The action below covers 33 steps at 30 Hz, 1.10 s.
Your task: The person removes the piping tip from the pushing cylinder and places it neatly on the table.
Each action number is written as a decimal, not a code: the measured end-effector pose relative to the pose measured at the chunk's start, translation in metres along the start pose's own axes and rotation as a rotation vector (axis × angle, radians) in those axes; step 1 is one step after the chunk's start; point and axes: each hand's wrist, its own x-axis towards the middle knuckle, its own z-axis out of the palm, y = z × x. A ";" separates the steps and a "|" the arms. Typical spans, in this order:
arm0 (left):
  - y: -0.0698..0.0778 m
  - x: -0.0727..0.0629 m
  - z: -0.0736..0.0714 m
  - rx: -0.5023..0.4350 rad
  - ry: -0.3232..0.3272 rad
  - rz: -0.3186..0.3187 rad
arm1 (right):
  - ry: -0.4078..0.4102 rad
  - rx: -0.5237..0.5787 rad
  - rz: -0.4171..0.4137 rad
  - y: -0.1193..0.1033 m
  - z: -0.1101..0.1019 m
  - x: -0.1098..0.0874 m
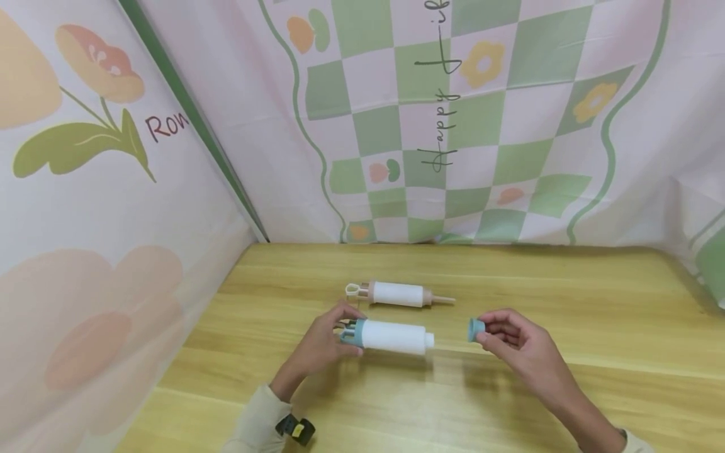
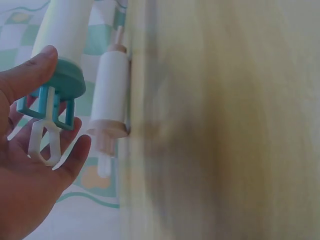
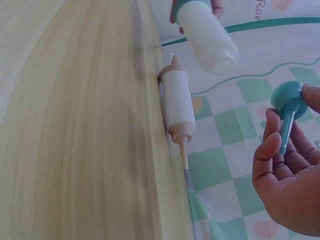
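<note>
My left hand (image 1: 320, 340) grips a white syringe-like dispenser (image 1: 394, 337) by its teal collar (image 2: 65, 80), the thumb laid along that collar. A white loop handle (image 2: 45, 142) sticks out between the teal prongs behind it. The dispenser is held above the table, its bare white neck (image 1: 430, 340) pointing right. Across a gap from that neck, my right hand (image 1: 523, 346) pinches a teal nozzle (image 1: 474, 329) between thumb and fingers. Seen in the right wrist view, this nozzle (image 3: 288, 100) has a wide rounded end and a thin spout that points toward the palm.
A similar dispenser (image 1: 398, 294) with beige-pink ends and its thin nozzle fitted lies on the wooden table (image 1: 510, 402), just beyond the held one. Printed cloth (image 1: 476, 126) hangs along the table's back edge, and another cloth wall (image 1: 113, 251) stands at the left.
</note>
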 end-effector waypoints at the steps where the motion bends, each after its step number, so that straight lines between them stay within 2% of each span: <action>1: -0.001 0.000 0.001 0.005 -0.001 -0.006 | -0.001 0.000 0.000 0.000 0.000 0.000; 12: -0.010 -0.001 0.007 0.109 -0.029 -0.115 | -0.004 0.014 0.007 0.001 0.001 0.000; 22: -0.019 -0.002 0.016 0.138 -0.060 -0.121 | -0.009 0.025 -0.001 0.002 0.002 0.001; 33: -0.009 -0.001 0.023 0.359 -0.047 -0.123 | -0.016 0.028 0.024 0.004 0.005 0.001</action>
